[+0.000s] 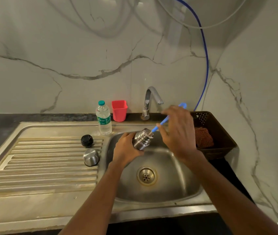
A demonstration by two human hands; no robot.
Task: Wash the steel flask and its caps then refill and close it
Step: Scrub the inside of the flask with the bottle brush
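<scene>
My left hand [126, 146] grips the steel flask [142, 139] by its body and holds it tilted over the sink basin [182, 182], mouth toward the upper right. My right hand [177, 131] holds a blue bottle brush [160, 123] whose head goes into the flask's mouth. On the ribbed drainboard [41, 160] to the left lie the black inner cap [87, 140] and the steel outer cap [91, 157], upside down.
A plastic water bottle [103, 118] and a red cup [119, 110] stand at the back of the sink beside the tap [149, 102]. A dark brown basket [219, 133] with a reddish scrubber [203, 138] sits on the right. A blue hose [206, 65] runs down the wall.
</scene>
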